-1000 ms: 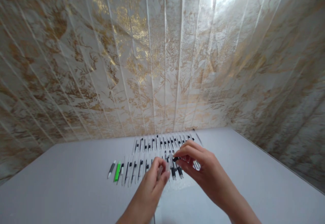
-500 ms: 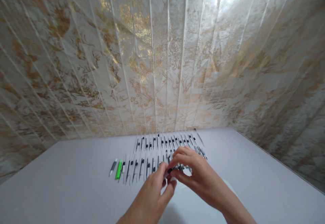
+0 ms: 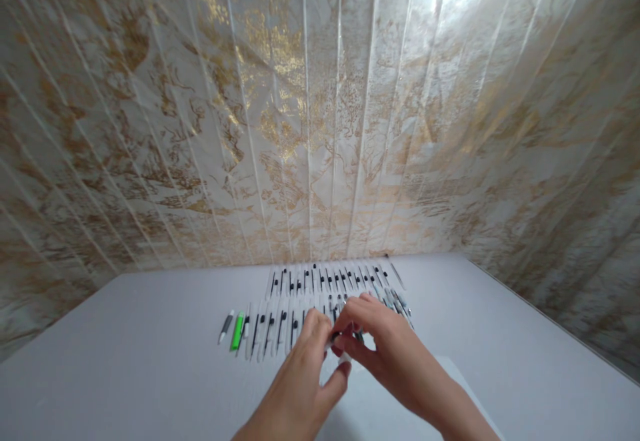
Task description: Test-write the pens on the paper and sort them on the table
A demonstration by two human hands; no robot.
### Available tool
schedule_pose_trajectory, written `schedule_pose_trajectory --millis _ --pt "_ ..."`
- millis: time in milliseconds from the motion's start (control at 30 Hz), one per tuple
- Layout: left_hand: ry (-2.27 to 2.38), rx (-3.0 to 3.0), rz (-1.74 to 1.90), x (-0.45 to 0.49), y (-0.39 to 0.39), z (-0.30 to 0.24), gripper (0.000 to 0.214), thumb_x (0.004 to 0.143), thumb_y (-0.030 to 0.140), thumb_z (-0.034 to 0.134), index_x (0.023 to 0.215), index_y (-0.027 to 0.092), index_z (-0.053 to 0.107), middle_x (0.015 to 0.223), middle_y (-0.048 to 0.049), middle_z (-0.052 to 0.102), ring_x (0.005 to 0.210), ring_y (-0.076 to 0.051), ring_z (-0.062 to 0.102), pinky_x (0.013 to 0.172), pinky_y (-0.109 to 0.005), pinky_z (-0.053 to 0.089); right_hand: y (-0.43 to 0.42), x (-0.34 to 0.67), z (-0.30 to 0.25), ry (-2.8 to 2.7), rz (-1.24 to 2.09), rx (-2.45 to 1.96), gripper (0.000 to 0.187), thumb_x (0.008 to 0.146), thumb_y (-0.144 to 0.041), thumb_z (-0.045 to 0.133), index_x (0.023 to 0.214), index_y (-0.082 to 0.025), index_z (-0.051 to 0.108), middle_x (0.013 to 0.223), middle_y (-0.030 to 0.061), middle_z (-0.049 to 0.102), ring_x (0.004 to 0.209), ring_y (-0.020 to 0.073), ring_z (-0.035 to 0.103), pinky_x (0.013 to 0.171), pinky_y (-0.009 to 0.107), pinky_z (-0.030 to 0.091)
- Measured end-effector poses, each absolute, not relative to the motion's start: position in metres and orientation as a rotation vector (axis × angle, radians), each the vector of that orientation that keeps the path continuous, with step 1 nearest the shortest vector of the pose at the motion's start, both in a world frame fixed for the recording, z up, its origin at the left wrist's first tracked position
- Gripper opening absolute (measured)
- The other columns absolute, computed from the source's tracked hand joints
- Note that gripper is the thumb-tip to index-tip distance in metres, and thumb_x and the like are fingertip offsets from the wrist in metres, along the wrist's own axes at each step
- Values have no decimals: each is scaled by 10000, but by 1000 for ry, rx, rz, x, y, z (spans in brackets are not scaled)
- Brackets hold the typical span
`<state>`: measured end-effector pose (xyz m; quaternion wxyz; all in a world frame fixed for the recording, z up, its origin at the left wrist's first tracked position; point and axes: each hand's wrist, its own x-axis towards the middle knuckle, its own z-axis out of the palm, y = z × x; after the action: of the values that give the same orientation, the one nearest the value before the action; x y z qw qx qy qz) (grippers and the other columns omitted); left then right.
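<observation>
pale table (image 3: 130,347) | small black piece (image 3: 337,337) pinched, right grip (image 3: 377,327) | whitish piece (image 3: 345,358) held, left grip (image 3: 309,359)

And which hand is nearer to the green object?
The left hand, to the right of the green object, with several slim parts between them; the right hand is farther right.

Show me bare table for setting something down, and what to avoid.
Bare: white table left of the grey-and-white pen; also from the pen parts' right ends to the table's right edge. Crowded: their rows, beyond the left hand and right hand.
</observation>
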<state>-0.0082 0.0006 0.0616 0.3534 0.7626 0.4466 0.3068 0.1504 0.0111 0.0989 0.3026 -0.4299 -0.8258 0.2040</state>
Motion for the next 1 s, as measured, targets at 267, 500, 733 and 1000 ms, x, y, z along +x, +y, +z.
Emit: schedule_pose_trajectory --millis 267,500,733,1000 --pt "1199 2061 798 -8 2 53 212 739 51 440 875 214 440 958 -13 425 848 -165 532 774 -316 445 13 141 92 -2334 368 -1278 405 1002 -314 379 645 -198 532 645 -6 601 680 165 532 670 273 376" --pt "1191 2020 773 -9 4 60 248 734 57 462 931 208 458 962 -12 433 878 -168 518 782 -309 441 12 145 93 -2343 419 -1132 185 977 -231 433 811 -203 509 855 26 612 803 174 532 712 275 412" --pt "1190 2004 742 -10 5 58 217 753 81 470 927 209 460 952 -7 427 839 -156 530 754 -296 443 17 144 90 -2307 420 -1141 303 1006 -297 383 759 -206 533 803 8 595 782 163 526 746 280 397" --pt "1237 2027 714 -10 7 54 176 724 63 467 819 209 439 939 -14 434 857 -167 520 772 -302 436 20 140 86 -2347 397 -1189 428 1014 -260 344 627 -189 511 675 1 568 697 155 521 695 269 384"
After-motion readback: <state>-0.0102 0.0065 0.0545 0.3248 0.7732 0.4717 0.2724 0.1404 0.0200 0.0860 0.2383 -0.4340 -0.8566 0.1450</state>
